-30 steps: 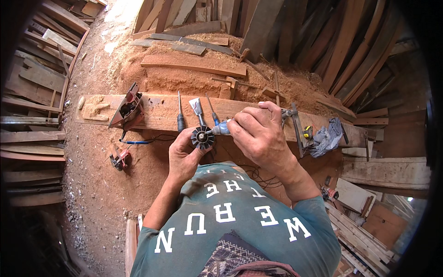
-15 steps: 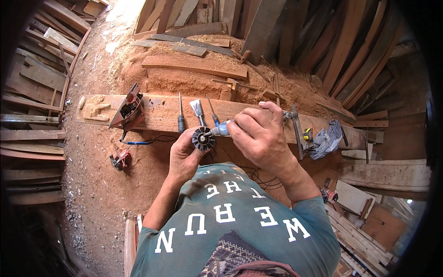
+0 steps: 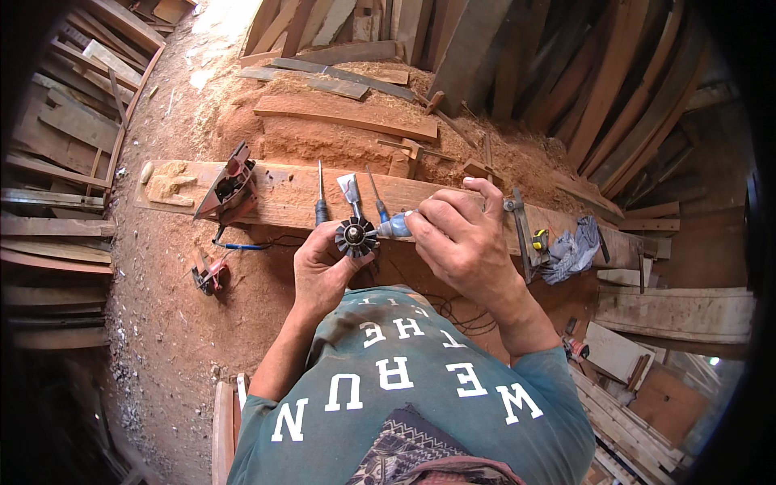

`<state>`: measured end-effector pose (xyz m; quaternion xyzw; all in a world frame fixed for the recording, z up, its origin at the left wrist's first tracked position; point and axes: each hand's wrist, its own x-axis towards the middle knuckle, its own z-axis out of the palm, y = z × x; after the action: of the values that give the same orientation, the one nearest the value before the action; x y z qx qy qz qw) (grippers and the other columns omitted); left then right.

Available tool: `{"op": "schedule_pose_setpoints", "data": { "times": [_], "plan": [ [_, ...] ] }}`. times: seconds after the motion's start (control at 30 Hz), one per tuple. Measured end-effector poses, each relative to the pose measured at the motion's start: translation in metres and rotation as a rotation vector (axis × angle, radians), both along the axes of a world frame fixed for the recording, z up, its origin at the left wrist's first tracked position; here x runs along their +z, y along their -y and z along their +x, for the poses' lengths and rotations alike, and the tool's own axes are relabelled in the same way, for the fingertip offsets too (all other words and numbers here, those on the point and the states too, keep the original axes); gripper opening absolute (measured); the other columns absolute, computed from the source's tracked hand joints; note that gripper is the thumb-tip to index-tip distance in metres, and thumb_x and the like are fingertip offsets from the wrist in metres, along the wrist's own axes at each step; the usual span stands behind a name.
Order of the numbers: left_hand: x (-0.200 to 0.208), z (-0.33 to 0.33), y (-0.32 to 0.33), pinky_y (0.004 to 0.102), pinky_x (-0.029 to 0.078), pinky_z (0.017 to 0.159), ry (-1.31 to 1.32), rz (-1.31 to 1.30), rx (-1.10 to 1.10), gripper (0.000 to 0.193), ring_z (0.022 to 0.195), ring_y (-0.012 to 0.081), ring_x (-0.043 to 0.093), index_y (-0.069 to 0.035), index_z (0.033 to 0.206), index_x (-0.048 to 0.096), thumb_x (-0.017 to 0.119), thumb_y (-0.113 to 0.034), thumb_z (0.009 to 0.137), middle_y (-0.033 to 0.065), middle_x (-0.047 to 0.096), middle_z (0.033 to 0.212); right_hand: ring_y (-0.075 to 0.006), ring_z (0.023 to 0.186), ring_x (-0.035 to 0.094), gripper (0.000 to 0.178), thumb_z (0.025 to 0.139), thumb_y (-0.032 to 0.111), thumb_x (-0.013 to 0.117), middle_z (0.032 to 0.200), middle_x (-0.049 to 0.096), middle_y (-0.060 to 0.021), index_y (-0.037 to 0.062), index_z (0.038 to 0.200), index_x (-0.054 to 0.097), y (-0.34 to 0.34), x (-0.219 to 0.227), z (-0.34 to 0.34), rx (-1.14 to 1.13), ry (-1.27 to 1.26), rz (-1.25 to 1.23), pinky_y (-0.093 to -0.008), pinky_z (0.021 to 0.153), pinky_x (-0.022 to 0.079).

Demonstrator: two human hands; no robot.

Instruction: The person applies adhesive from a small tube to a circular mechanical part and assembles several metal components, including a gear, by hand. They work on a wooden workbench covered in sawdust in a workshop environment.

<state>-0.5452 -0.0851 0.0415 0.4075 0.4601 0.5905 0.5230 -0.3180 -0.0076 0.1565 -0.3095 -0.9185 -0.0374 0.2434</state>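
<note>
My left hand [image 3: 322, 271] grips a small black finned fan wheel [image 3: 355, 237], holding it up over the long wooden plank [image 3: 283, 202]. My right hand [image 3: 459, 238] is closed around a blue-handled screwdriver [image 3: 396, 227] whose tip points into the side of the fan wheel. Both hands meet just in front of my chest, above the plank's near edge.
On the plank lie a red and black power tool [image 3: 228, 187], a dark-handled screwdriver [image 3: 320, 198], a chisel [image 3: 351, 192], a thin screwdriver [image 3: 375, 196], a metal square [image 3: 520, 230], a tape measure [image 3: 540, 240] and a grey rag [image 3: 572, 250]. Sawdust and stacked boards surround it.
Almost nothing differs; the hands stay together on the fan wheel and screwdriver, with only a slight shift of the right hand's fingers.
</note>
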Motion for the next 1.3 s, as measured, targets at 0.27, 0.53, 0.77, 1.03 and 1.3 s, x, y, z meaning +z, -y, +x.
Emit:
{"op": "schedule_pose_setpoints", "data": {
  "times": [0.27, 0.53, 0.77, 1.03, 1.3],
  "plan": [
    [-0.015, 0.008, -0.001, 0.0332, 0.058, 0.09, -0.148, 0.085, 0.178, 0.046, 0.101, 0.0159, 0.071, -0.004, 0.116, 0.076, 0.102, -0.005, 0.078, 0.0035, 0.075, 0.107, -0.0183, 0.112, 0.071, 0.016, 0.093, 0.017, 0.078, 0.104, 0.073, 0.0002, 0.0106, 0.107, 0.08, 0.008, 0.001, -0.005, 0.006, 0.012, 0.031, -0.0585, 0.119, 0.038],
    [-0.018, 0.007, 0.002, 0.0295, 0.064, 0.093, -0.421, 0.184, 0.205, 0.047, 0.106, 0.0139, 0.075, -0.002, 0.12, 0.066, 0.095, 0.008, 0.085, 0.0047, 0.069, 0.119, -0.0178, 0.11, 0.07, 0.024, 0.084, 0.015, 0.086, 0.103, 0.071, 0.001, 0.0113, 0.107, 0.081, 0.014, -0.003, -0.006, 0.009, 0.017, 0.067, -0.0576, 0.12, 0.038],
    [-0.015, 0.011, 0.0, 0.0363, 0.058, 0.087, -0.449, 0.205, 0.298, 0.056, 0.098, 0.0237, 0.071, -0.003, 0.115, 0.068, 0.105, -0.009, 0.073, 0.0104, 0.072, 0.108, -0.0194, 0.107, 0.07, 0.018, 0.09, 0.014, 0.081, 0.099, 0.07, -0.0006, 0.0089, 0.107, 0.081, 0.021, 0.001, -0.009, -0.018, 0.004, 0.027, -0.0576, 0.119, 0.038],
    [-0.01, 0.008, 0.002, 0.0344, 0.057, 0.098, -0.143, 0.077, 0.084, 0.04, 0.108, 0.0211, 0.071, -0.002, 0.122, 0.077, 0.094, -0.002, 0.086, 0.0088, 0.076, 0.119, -0.0213, 0.109, 0.07, 0.03, 0.081, 0.011, 0.089, 0.105, 0.072, -0.0013, 0.0103, 0.11, 0.081, 0.003, 0.013, 0.005, -0.043, -0.077, -0.019, -0.0552, 0.118, 0.038],
    [-0.017, -0.001, 0.002, 0.038, 0.057, 0.107, -0.091, 0.083, -0.122, 0.04, 0.119, 0.0232, 0.072, -0.001, 0.135, 0.074, 0.086, -0.007, 0.098, 0.0113, 0.077, 0.126, -0.0199, 0.11, 0.07, 0.02, 0.088, 0.016, 0.087, 0.103, 0.071, 0.0013, 0.0137, 0.108, 0.081, -0.007, 0.021, 0.003, 0.003, -0.003, -0.049, -0.0569, 0.119, 0.037]
  ]
}}
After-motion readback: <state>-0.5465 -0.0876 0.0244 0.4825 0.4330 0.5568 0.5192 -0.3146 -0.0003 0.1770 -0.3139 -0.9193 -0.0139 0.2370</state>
